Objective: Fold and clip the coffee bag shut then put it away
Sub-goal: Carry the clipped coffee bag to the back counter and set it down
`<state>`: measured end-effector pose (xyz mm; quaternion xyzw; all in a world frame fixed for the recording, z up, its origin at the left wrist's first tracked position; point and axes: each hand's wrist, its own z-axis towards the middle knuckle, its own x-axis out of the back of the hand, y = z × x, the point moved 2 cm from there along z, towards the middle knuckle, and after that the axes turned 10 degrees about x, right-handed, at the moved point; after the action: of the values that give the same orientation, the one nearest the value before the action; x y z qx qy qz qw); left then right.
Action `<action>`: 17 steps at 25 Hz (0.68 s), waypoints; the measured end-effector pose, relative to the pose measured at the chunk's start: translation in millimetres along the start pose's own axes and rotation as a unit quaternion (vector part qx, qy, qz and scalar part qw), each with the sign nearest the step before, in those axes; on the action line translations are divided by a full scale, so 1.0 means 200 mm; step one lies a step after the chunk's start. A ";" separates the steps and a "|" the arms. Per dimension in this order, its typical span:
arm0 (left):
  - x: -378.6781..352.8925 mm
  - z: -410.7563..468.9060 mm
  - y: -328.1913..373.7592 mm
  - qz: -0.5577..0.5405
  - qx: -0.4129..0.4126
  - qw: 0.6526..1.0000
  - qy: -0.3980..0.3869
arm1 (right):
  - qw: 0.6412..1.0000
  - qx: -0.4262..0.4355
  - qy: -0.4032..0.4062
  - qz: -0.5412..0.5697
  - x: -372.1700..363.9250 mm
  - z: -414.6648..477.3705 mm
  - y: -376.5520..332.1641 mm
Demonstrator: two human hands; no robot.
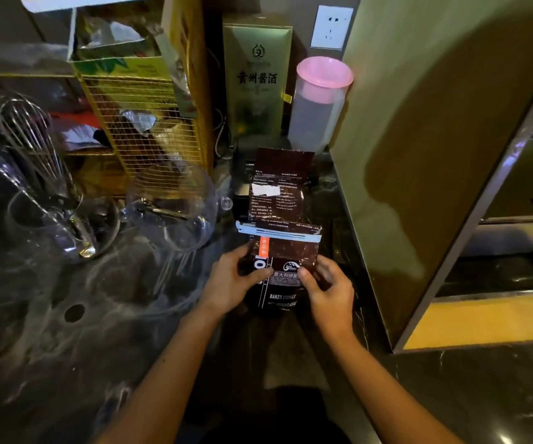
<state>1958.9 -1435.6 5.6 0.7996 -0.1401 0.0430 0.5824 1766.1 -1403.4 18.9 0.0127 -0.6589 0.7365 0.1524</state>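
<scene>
A dark brown coffee bag (286, 254) with white lettering stands on the dark marble counter (114, 315), its top folded over. A pale blue clip (278, 232) runs across the fold and clamps it. My left hand (233, 280) grips the bag's left side, thumb across the front. My right hand (326, 288) holds the right side, thumb on the front label. Just behind it stands a second dark brown bag (278, 187) with a white sticker.
A glass jug (175, 203) and a jar holding a whisk (47, 174) stand to the left. Behind are a gold wire rack (143, 123), a green box (257, 78) and a pink-lidded container (319, 104). A tall cabinet panel (435, 139) rises close on the right.
</scene>
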 end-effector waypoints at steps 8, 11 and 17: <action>-0.02 0.11 -0.03 0.010 0.004 0.999 0.043 | 0.985 -0.100 -0.104 0.096 0.03 0.17 0.09; -0.02 0.12 -0.02 -0.009 -0.005 1.000 0.018 | 0.971 -0.130 -0.155 0.124 0.02 0.20 0.12; -0.01 0.17 -0.01 0.002 -0.030 0.999 0.032 | 0.976 -0.072 -0.178 0.098 0.00 0.25 0.12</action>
<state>1953.9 -1466.2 -7.3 0.7798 -0.1239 0.0657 0.6102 1751.9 -1455.1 1.8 0.0683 -0.7248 0.6844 -0.0401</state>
